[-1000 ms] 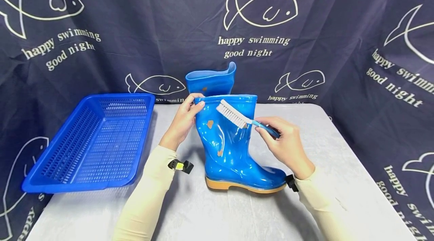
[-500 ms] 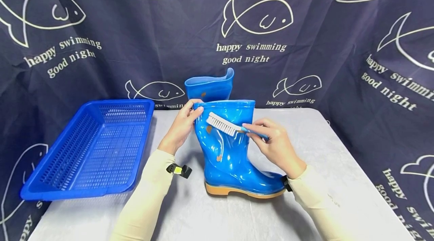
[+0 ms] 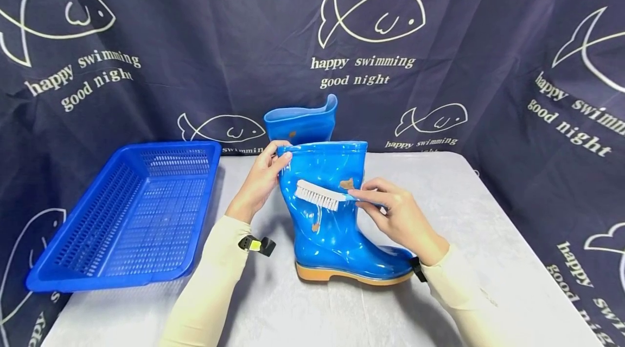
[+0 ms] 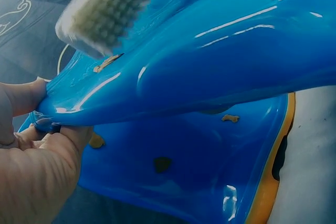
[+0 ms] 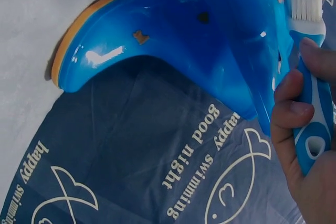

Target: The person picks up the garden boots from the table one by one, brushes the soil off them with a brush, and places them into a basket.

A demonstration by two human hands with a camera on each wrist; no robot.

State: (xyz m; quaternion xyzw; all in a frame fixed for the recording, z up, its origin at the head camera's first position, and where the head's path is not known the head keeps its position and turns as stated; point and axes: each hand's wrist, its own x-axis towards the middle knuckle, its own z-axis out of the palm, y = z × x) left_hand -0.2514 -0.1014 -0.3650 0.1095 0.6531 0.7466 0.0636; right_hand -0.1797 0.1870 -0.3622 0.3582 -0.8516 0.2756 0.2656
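A shiny blue rain boot with a tan sole stands upright on the table, toe to the right. Brown patches mark its shaft. My left hand pinches the rim at its upper left, thumb outside; the left wrist view shows the boot wall between thumb and fingers. My right hand grips the blue-and-white handle of a scrub brush. Its white bristles face down across the middle of the shaft, overlapping it in the head view. In the right wrist view the thumb lies along the handle.
A second blue boot with brown patches stands behind the first, its lower part hidden. To the left sits a blue perforated plastic basket on the grey-white table. A dark fish-print cloth hangs behind and at both sides.
The brush has moved down and left over the shaft, from near the rim to mid-shaft, uncovering a brown patch at the right. My left hand keeps its hold on the rim.
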